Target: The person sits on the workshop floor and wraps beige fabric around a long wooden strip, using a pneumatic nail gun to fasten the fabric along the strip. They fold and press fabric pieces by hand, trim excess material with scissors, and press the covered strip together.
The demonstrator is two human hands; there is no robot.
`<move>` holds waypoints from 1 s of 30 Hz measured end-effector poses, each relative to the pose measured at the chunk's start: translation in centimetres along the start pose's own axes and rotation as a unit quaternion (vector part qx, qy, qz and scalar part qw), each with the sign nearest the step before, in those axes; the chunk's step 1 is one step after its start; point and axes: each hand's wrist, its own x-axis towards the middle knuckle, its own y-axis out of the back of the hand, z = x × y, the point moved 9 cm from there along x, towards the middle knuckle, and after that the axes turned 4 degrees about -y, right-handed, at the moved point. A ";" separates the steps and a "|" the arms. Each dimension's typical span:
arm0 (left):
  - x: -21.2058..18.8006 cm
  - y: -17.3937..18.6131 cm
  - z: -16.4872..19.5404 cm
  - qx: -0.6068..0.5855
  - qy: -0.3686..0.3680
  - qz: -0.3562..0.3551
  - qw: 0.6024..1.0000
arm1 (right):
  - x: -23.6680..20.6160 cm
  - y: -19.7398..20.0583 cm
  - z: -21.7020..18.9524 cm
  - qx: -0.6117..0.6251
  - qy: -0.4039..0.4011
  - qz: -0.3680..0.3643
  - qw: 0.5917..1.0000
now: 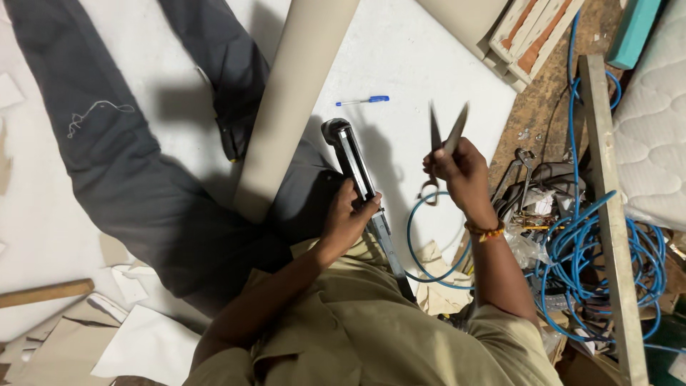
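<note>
Gripped in the left hand (348, 214) is a long black tool (359, 179), hemmed by a beige roll (296, 93) leftward. Open scissors (444, 139) are clasped in the raised right hand (461, 171), white board (400, 57) open above, blue hose (607, 250) crowded rightward.

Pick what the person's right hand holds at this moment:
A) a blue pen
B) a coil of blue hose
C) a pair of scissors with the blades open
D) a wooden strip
C: the right hand grips a pair of scissors whose two blades point up and stand apart, while the blue pen lies untouched on the white sheet and the left hand holds a long black and silver tool.
</note>
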 end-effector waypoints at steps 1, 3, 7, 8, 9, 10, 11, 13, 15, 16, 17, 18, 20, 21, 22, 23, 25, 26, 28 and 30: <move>-0.1 -0.1 -0.2 -0.013 0.009 -0.004 1.000 | -1.2 -0.2 -1.5 -0.071 0.057 -0.005 0.996; -0.2 -0.3 0.2 -0.012 -0.028 -0.008 1.000 | -3.1 -1.1 -3.9 -0.236 0.134 0.007 0.963; -0.8 -0.5 0.4 0.012 -0.049 0.009 0.999 | -6.8 -4.1 -8.1 -0.427 0.271 0.056 0.861; -1.0 -0.7 0.4 0.024 -0.053 0.011 0.998 | -7.7 -4.7 -9.3 -0.431 0.321 0.063 0.841; -1.1 -0.9 0.4 0.036 -0.056 0.013 0.998 | -7.9 -5.0 -9.8 -0.432 0.319 0.057 0.841; -1.2 -1.1 0.5 0.048 -0.058 0.014 0.997 | -7.9 -5.3 -10.3 -0.433 0.316 0.050 0.842; -1.3 -1.2 0.5 0.065 -0.056 0.018 0.996 | -8.0 -5.5 -10.7 -0.434 0.313 0.045 0.843; -1.4 -1.5 0.5 0.098 -0.053 0.022 0.993 | -7.7 -6.0 -10.9 -0.450 0.288 0.025 0.845; -1.4 -1.7 0.4 0.094 -0.045 0.024 0.994 | -7.8 -6.5 -11.1 -0.464 0.277 0.012 0.841; -1.4 -1.8 0.3 0.092 -0.041 0.025 0.995 | -7.9 -6.8 -11.2 -0.471 0.277 0.008 0.838; -1.3 -1.9 0.3 0.083 -0.050 0.028 0.995 | -8.0 -7.1 -11.2 -0.476 0.278 0.003 0.834; -1.3 -1.9 0.4 0.075 -0.058 0.030 0.995 | -8.1 -7.3 -11.2 -0.474 0.274 0.007 0.837; -1.2 -1.8 0.0 0.065 -0.059 0.032 0.996 | -8.3 -7.5 -11.1 -0.468 0.265 0.015 0.843; -1.2 -1.8 -0.3 0.063 -0.052 0.031 0.996 | -8.2 -7.6 -10.9 -0.471 0.248 0.016 0.847; -1.2 -1.8 -0.7 0.061 -0.044 0.030 0.997 | -8.1 -7.6 -10.6 -0.473 0.231 0.017 0.850; -1.3 -1.8 -0.8 0.063 -0.049 0.032 0.996 | -8.1 -7.6 -10.4 -0.475 0.213 0.017 0.854; -1.4 -1.7 -1.2 0.066 -0.058 0.035 0.995 | -8.4 -7.7 -10.5 -0.466 0.217 0.014 0.857; -1.5 -1.6 -1.5 0.078 -0.053 0.035 0.995 | -8.6 -7.8 -10.5 -0.462 0.219 0.012 0.859; -1.7 -1.6 -2.1 0.099 -0.042 0.037 0.993 | -8.7 -7.9 -10.5 -0.467 0.213 0.018 0.858; -1.9 -1.6 -2.6 0.105 -0.031 0.039 0.993 | -8.7 -8.0 -10.4 -0.477 0.211 0.021 0.853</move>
